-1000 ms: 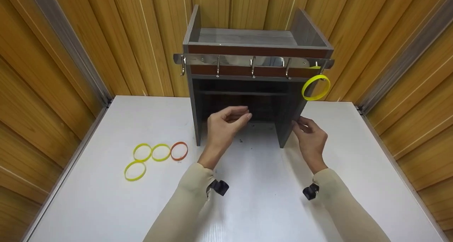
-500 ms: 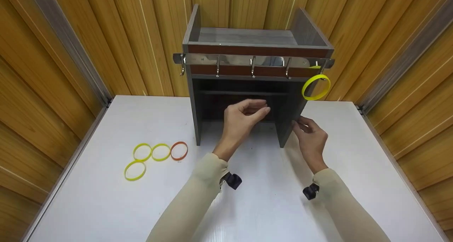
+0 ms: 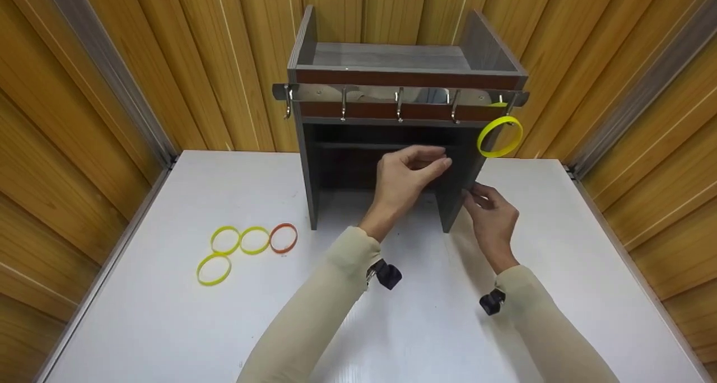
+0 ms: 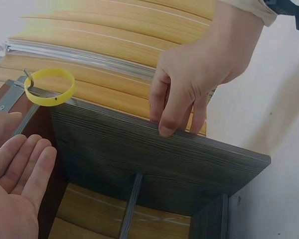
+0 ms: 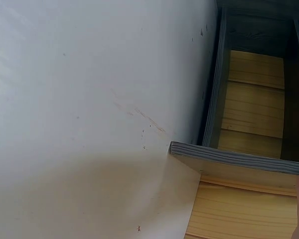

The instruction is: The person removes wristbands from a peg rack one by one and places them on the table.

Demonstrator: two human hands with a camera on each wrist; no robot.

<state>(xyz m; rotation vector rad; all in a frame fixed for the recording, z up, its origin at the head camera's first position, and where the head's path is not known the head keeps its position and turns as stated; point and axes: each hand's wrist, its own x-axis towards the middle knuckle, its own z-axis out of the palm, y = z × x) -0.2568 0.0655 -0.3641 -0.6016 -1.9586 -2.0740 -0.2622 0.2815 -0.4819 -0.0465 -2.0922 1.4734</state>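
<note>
My left hand (image 3: 411,178) hovers before the grey wooden shelf (image 3: 392,57), thumb and fingers apart with nothing between them. In the left wrist view this hand's fingers (image 4: 32,167) are fairly straight, below a yellow wristband (image 4: 50,101). That yellow wristband (image 3: 482,141) hangs from the rightmost hook of the metal hook rail (image 3: 372,94) across the shelf's front. My right hand (image 3: 496,220) pinches the front edge of the shelf's right side panel (image 4: 104,137), thumb on one face and fingers behind. Only a bit of that hand shows in the right wrist view.
On the white table (image 3: 168,327), left of the shelf, lie a red wristband (image 3: 272,243) and three yellow wristbands, one of them a yellow wristband (image 3: 254,253) beside the red one. Wood-patterned walls (image 3: 246,64) stand behind and at both sides.
My left hand has moved right and upward across the shelf's front, toward the hanging yellow wristband. The right hand stays on the side panel.
</note>
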